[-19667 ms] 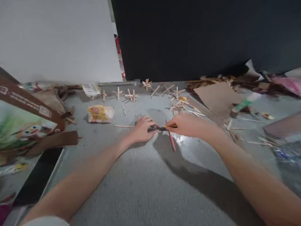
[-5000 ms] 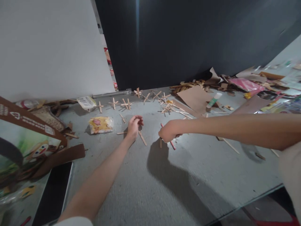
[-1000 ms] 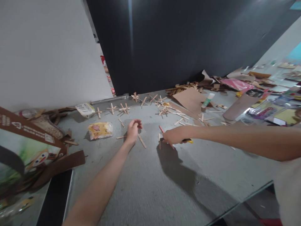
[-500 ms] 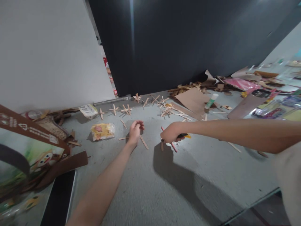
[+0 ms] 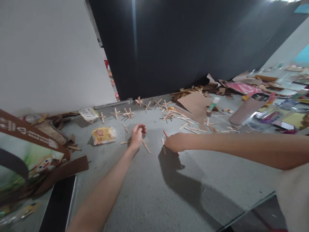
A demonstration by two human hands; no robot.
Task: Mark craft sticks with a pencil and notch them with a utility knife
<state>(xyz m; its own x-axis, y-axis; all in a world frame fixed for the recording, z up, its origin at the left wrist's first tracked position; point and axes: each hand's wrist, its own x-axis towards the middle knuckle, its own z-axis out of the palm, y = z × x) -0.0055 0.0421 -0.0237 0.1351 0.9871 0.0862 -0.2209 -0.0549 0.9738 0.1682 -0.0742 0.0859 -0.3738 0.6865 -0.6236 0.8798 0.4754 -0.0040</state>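
On its side, with fingers loosely curled and nothing visible between them, my left hand [image 5: 136, 137] rests on the grey tabletop. One flat wooden craft stick [image 5: 146, 146] lies to its right, and another stick [image 5: 125, 142] shows on its left, partly behind the wrist. My right hand [image 5: 173, 143] is closed and low over the table, its back turned to me. The fingers and whatever they hold are hidden. A thin pinkish-red stick [image 5: 165, 132] pokes out beyond that hand, with its other end below. Just left of the knuckles lies a short wooden stick [image 5: 164, 146].
Several crossed-stick stars [image 5: 127, 112] stand along the back. Loose sticks, brown cardboard [image 5: 194, 103], a glue stick [image 5: 213, 104] and a tumbler [image 5: 248, 109] lie right. On the left are a yellow packet [image 5: 103, 135], a printed bag [image 5: 29, 158] and a dark flat device [image 5: 58, 204].
My right hand has turned and shifted slightly, so the black-and-yellow tool that showed under it is now hidden. The left hand stays in place. The view has tilted a little.
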